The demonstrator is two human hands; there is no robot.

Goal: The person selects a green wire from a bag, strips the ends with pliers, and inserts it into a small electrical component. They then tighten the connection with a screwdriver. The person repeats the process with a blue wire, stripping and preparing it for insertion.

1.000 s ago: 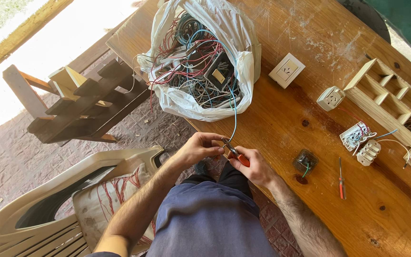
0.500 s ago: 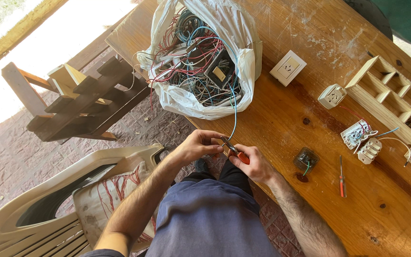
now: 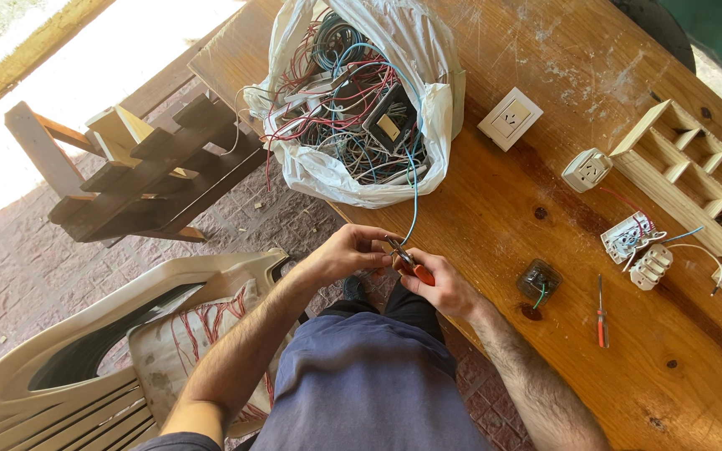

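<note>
My left hand pinches the end of a thin blue wire at the near edge of the wooden table. The wire runs up into a white plastic bag stuffed with tangled wires and electrical parts. My right hand grips red-handled pliers, whose jaws meet the wire end right beside my left fingers. Both hands hover over my lap, just off the table edge.
On the table lie a white wall socket, a smaller white socket, two opened socket parts with wires, a dark square module, a red screwdriver and a wooden compartment tray. A plastic chair and a wooden rack stand at left.
The hands stay together on the wire end; they shifted slightly, and the pliers' jaws sit closer against the left fingers.
</note>
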